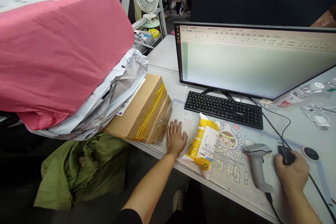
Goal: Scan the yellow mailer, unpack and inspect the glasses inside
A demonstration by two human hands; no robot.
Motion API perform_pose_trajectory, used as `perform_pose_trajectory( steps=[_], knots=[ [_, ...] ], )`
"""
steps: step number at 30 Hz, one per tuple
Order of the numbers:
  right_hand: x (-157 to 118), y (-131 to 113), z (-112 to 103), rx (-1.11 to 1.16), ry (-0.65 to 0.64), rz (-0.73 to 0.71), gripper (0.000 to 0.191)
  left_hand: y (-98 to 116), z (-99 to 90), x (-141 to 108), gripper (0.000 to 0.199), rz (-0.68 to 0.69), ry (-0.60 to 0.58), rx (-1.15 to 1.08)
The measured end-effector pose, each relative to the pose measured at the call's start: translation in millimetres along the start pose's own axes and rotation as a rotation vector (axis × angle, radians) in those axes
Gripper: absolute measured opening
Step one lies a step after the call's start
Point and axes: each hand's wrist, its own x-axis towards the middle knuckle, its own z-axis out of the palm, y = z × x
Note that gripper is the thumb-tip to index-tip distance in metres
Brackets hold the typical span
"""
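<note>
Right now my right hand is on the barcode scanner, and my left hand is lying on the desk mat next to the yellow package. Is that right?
Not quite: the head view shows your right hand on the black mouse, not the barcode scanner. Your left hand is lying on the desk mat next to the yellow package.

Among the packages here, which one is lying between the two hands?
The yellow packet with the white label, right of the left hand; the cardboard box, white bag and pink parcel are all left of that hand.
</note>
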Motion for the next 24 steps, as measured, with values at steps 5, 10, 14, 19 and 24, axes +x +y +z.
perform_pose_trajectory(
  steps=[5,10,14,19,24],
  knots=[
    [-0.8,7.4,3.7,-0.007,0.025,-0.019,0.077,0.5,-1.1,0.1,0.063,-0.001,-0.006,-0.004],
    [-2.3,16.8,10.1,-0.016,0.025,-0.023,0.078,0.9,-2.2,0.2,0.063,-0.003,-0.01,-0.004],
    [-3.0,19.2,11.9,-0.055,0.03,-0.014,0.075,0.8,-2.1,0.3,0.063,-0.003,-0.011,-0.007],
    [-3.3,17.3,9.1,-0.05,-0.003,-0.01,0.077,0.4,-1.4,0.7,0.063,0.0,-0.007,-0.007],
    [-3.4,18.7,9.7,-0.076,0.029,-0.056,0.073,0.2,-1.4,-0.2,0.063,0.004,0.0,-0.011]
  ],
)
